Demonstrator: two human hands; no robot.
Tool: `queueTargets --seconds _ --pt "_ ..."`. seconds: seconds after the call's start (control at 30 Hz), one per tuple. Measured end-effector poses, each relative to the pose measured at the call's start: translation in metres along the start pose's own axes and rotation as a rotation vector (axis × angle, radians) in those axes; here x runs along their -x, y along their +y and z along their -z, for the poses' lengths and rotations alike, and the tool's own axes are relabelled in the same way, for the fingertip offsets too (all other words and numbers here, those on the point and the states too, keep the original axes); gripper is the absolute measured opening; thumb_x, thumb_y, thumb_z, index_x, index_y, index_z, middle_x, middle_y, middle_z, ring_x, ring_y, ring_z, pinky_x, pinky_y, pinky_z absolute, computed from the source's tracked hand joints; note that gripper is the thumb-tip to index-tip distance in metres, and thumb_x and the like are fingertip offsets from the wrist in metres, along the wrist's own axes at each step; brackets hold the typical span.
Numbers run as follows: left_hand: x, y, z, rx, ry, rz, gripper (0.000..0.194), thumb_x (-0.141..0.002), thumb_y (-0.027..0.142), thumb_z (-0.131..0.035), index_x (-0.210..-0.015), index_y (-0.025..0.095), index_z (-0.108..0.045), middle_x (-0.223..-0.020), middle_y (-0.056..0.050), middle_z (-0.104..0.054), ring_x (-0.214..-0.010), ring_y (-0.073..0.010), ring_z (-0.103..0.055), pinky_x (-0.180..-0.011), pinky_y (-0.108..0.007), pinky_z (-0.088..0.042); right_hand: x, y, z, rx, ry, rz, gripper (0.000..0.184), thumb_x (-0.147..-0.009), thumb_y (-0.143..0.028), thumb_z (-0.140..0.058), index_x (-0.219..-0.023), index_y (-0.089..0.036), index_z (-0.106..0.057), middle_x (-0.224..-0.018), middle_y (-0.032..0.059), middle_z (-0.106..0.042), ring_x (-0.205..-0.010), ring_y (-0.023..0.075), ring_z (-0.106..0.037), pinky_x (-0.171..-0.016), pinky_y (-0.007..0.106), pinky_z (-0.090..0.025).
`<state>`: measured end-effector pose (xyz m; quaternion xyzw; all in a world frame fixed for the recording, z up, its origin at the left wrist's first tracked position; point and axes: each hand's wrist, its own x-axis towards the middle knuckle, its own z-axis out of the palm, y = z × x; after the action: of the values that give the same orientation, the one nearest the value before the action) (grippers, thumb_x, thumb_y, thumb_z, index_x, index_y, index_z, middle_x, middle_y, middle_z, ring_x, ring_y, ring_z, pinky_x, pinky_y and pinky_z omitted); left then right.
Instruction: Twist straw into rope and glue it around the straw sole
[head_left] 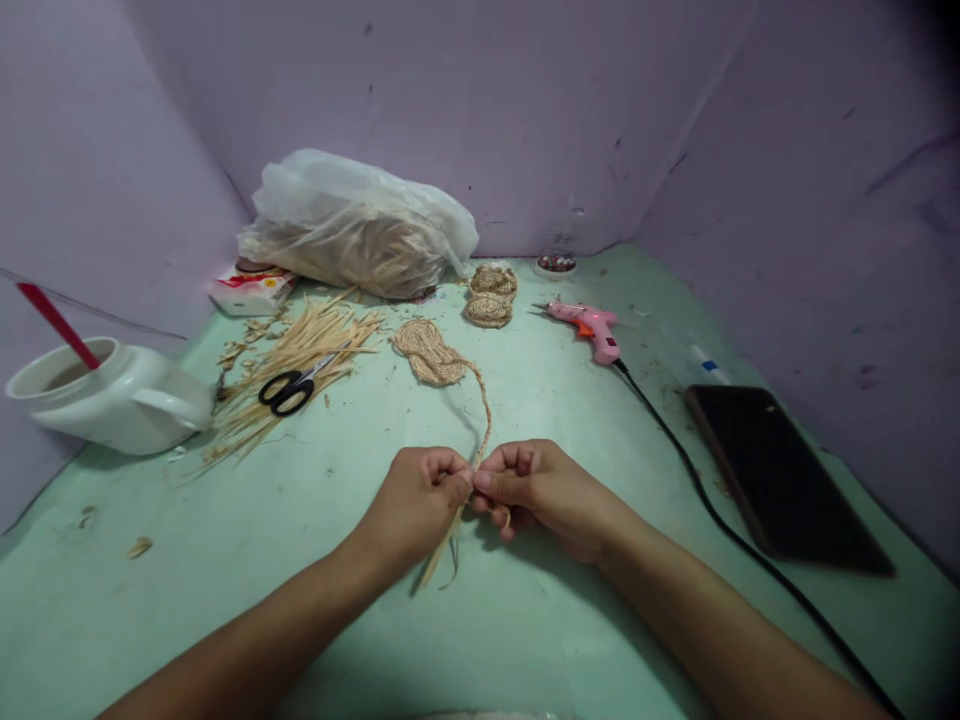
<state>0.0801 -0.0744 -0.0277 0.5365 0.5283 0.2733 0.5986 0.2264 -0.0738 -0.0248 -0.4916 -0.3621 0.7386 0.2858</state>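
Left hand and right hand are pinched closed on the near end of a thin, tan, twisted straw cord, which is led from a flat, oblong, tan straw coil lying beyond them. Even tension should be kept at the 2-handed pinch, and the loose, pale, flat straw strands below should be parted and twisted evenly.

Scissors on strips, between jug and cord, bag behind.
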Motion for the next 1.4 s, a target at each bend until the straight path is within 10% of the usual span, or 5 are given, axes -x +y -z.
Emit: queueTargets --seconds 0.3,0.6,0.93,1.13,1.4 --pt "-0.001 -0.002 0.000 -0.096 0.058 -0.017 0.021 -0.068 0.032 -0.055 -0.056 0.015 -0.051 -0.048 0.006 -0.036 -0.047 -0.0071 -0.029 -0.045 -0.021 -0.022 0.000 -0.001 0.003 0.362 0.182 0.177 0.005 -0.063 -0.008 -0.064 -0.059 -0.012 -0.063 -0.047 -0.0041 -0.052 -0.042 0.0036 -0.038 -0.041 0.017 -0.027" --pt "-0.003 -0.001 0.000 -0.073 0.029 -0.041 0.017 -0.071 0.027 -0.052 -0.060 0.014 -0.056 -0.057 -0.002 -0.058 -0.055 -0.0119 -0.049 -0.056 -0.024 -0.037 0.000 -0.002 -0.004 -0.039 0.054 -0.004 0.005 -0.064 -0.011 -0.063 -0.060 -0.011 -0.061 -0.050 0.0010 -0.060 -0.044 0.0085 -0.057 -0.046 0.020 -0.048" --pt "-0.005 0.000 0.006 -0.194 0.047 -0.021 0.022 -0.068 0.028 -0.051 -0.052 0.014 -0.052 -0.044 0.006 -0.039 -0.045 -0.0071 -0.029 -0.045 -0.022 -0.024 -0.004 0.002 -0.006 0.045 0.182 0.089 0.011 -0.067 -0.011 -0.060 -0.057 -0.013 -0.056 -0.044 -0.0028 -0.055 -0.036 0.0072 -0.049 -0.035 0.019 -0.042" --pt "0.002 0.007 0.008 -0.382 0.173 -0.046 0.018 -0.068 0.026 -0.052 -0.055 0.015 -0.057 -0.051 0.001 -0.053 -0.049 -0.0108 -0.043 -0.048 -0.023 -0.031 -0.007 0.007 -0.008 0.036 0.218 0.156 0.012 -0.068 -0.016 -0.060 -0.058 -0.015 -0.054 -0.046 -0.0035 -0.054 -0.036 0.0068 -0.049 -0.035 0.018 -0.040" --pt "0.020 -0.004 -0.010 -0.976 0.179 -0.513 0.020 -0.077 0.017 -0.046 -0.069 0.016 -0.064 -0.063 -0.007 -0.062 -0.054 -0.0153 -0.052 -0.052 -0.026 -0.031 -0.006 0.009 -0.011 -0.029 0.241 0.216 0.010 -0.063 -0.019 -0.063 -0.058 -0.015 -0.056 -0.046 -0.0028 -0.055 -0.043 0.0075 -0.049 -0.046 0.020 -0.040"
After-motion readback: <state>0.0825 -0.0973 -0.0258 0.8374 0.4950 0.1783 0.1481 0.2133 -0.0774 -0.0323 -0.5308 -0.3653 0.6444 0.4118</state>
